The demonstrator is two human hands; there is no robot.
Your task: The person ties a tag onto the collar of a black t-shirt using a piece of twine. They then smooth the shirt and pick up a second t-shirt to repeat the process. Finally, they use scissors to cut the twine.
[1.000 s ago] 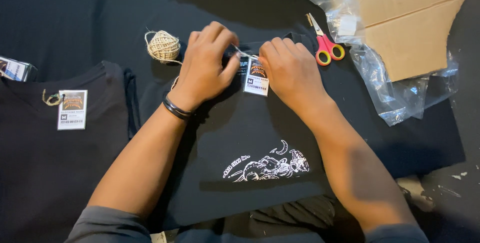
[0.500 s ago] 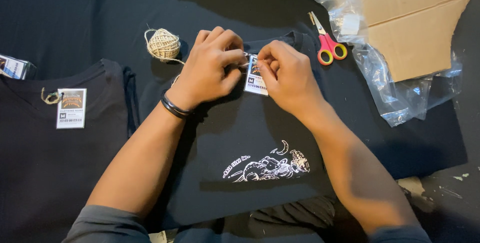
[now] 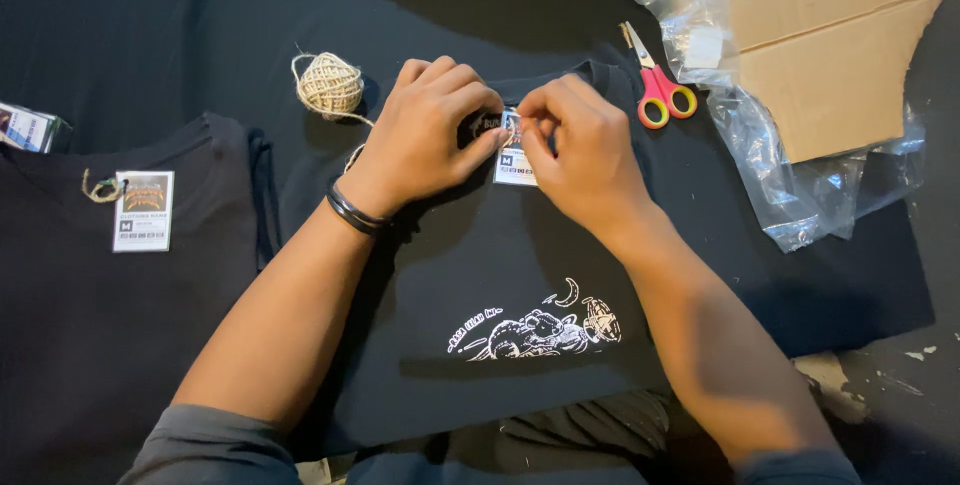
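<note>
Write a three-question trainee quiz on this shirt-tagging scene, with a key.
1. True or false: both hands, the left hand and the right hand, meet at the small white paper tag on the folded black printed T-shirt.
2. Which lies left of the left hand?
A. red-and-yellow-handled scissors
B. ball of beige twine
C. brown cardboard sheet
3. Fill in: the second black T-shirt, at far left, carries a ______ tied on with twine.

Key
1. True.
2. B; the scissors and cardboard lie to the right.
3. White paper tag.
</note>
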